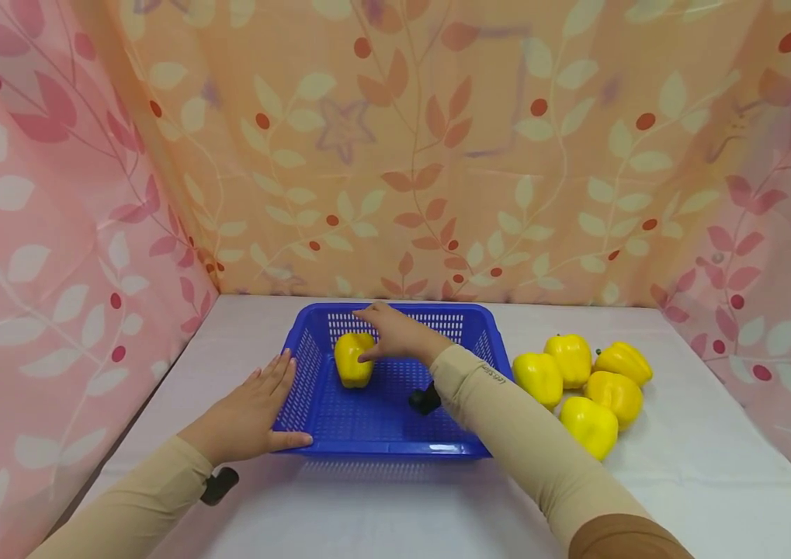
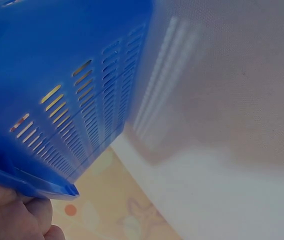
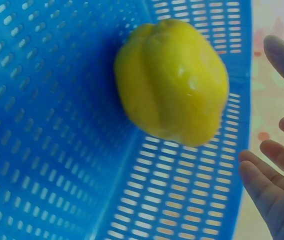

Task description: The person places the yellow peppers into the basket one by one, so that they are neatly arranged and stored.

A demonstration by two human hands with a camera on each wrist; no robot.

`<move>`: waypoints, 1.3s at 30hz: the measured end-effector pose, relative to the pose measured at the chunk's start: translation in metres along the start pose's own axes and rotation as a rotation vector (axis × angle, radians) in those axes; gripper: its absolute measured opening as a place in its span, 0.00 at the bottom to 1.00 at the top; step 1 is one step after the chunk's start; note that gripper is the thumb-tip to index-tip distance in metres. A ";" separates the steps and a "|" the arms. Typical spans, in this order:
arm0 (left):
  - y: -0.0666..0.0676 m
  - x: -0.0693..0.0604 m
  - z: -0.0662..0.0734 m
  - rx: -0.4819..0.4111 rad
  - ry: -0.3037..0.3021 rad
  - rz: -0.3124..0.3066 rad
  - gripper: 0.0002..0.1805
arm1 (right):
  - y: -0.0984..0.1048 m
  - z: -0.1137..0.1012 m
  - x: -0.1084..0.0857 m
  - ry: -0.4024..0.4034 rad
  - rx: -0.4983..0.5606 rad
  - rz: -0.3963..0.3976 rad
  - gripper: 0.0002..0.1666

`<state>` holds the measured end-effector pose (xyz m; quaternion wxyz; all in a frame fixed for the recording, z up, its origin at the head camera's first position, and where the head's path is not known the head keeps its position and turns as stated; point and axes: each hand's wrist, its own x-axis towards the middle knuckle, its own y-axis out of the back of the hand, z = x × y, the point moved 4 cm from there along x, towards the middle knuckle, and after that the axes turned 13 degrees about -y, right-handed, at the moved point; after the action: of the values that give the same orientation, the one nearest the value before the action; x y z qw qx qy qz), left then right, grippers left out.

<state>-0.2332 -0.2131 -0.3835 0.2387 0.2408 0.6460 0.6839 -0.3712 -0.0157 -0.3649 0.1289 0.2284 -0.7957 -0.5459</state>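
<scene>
In the head view a blue basket has one yellow bell pepper inside, near its back left corner. My left hand rests on the basket's left rim, fingers extended; the left wrist view shows fingers at the rim beside the slotted wall. My right hand is over the basket, just right of the pepper. In the right wrist view the pepper lies against the slotted wall, and my right hand has spread fingers, with a gap between them and the pepper.
Several yellow bell peppers lie grouped on the white table, right of the basket. Floral curtains stand behind and at both sides. A black device is strapped at each wrist.
</scene>
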 end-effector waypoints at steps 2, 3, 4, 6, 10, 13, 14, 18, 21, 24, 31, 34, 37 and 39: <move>0.001 0.000 0.000 -0.003 -0.001 -0.001 0.60 | 0.005 -0.001 -0.004 -0.005 0.001 -0.011 0.47; 0.001 0.000 0.001 -0.002 -0.002 -0.001 0.60 | 0.007 -0.002 -0.005 -0.001 -0.003 -0.013 0.47; 0.001 0.000 0.001 -0.002 -0.003 0.001 0.59 | 0.010 -0.003 -0.008 -0.003 -0.004 -0.018 0.47; 0.001 0.000 0.001 0.001 -0.004 0.001 0.59 | 0.014 -0.004 -0.012 -0.007 0.005 -0.027 0.47; 0.002 0.000 0.001 0.012 -0.006 0.005 0.61 | 0.025 -0.006 -0.021 0.027 0.012 -0.008 0.47; 0.002 0.000 0.001 0.012 -0.007 0.007 0.62 | 0.031 -0.007 -0.025 0.047 0.014 0.008 0.47; 0.002 0.000 0.001 0.012 -0.006 0.006 0.62 | 0.033 -0.007 -0.027 0.050 0.019 0.011 0.47; 0.002 -0.001 0.000 0.013 -0.003 0.001 0.62 | 0.039 -0.006 -0.031 0.035 0.039 0.003 0.48; 0.001 -0.001 0.000 0.008 -0.002 0.001 0.62 | 0.043 -0.004 -0.034 0.022 0.061 -0.006 0.48; 0.002 0.000 0.001 0.004 -0.002 0.005 0.61 | 0.047 -0.001 -0.039 0.015 0.082 -0.011 0.48; 0.001 0.000 0.001 0.006 -0.002 0.002 0.61 | 0.057 0.004 -0.052 0.054 0.090 -0.013 0.48; 0.001 0.000 0.001 0.003 -0.003 0.005 0.61 | 0.064 0.006 -0.059 0.081 0.093 0.000 0.48; 0.001 0.000 0.001 0.000 -0.003 0.007 0.61 | 0.070 0.007 -0.065 0.101 0.099 0.015 0.46; 0.001 -0.001 0.001 0.000 -0.003 0.007 0.61 | 0.074 0.008 -0.070 0.103 0.112 0.018 0.45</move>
<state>-0.2320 -0.2125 -0.3822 0.2373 0.2441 0.6447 0.6844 -0.3312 0.0483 -0.2965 0.1616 0.2558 -0.8195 -0.4868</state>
